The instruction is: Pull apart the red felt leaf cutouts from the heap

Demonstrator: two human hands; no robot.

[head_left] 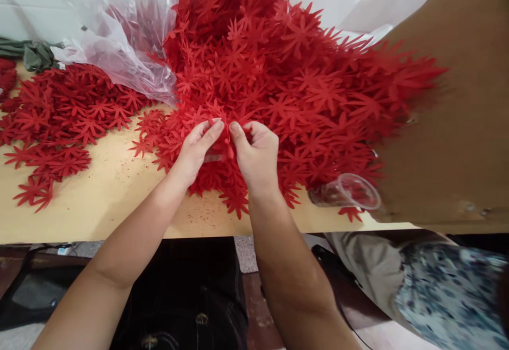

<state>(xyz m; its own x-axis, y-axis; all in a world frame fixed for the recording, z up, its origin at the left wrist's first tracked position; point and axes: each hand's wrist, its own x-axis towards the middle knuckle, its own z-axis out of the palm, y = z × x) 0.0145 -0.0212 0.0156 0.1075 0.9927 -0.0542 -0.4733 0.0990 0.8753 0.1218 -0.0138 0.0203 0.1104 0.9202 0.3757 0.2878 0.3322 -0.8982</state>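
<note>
A large heap of red star-shaped leaf pieces [254,69] covers the middle of the wooden table [107,180]. In front of it, my left hand [199,146] pinches a red leaf piece [228,143] between thumb and fingers. My right hand [256,151] sits close beside it, thumb against bent fingers, pinching the same red piece from the other side. The two sets of fingertips are nearly touching. A small pale strip shows under the left hand; what it is I cannot tell. The exact shape of the held piece is partly hidden by my fingers.
A clear plastic bag [131,42] leans at the heap's left, beside a second red pile [71,101]. A clear plastic cup [350,191] lies tipped near the front edge. On the right stands a brown board [449,138]. Another person's patterned clothing [453,286] shows below it.
</note>
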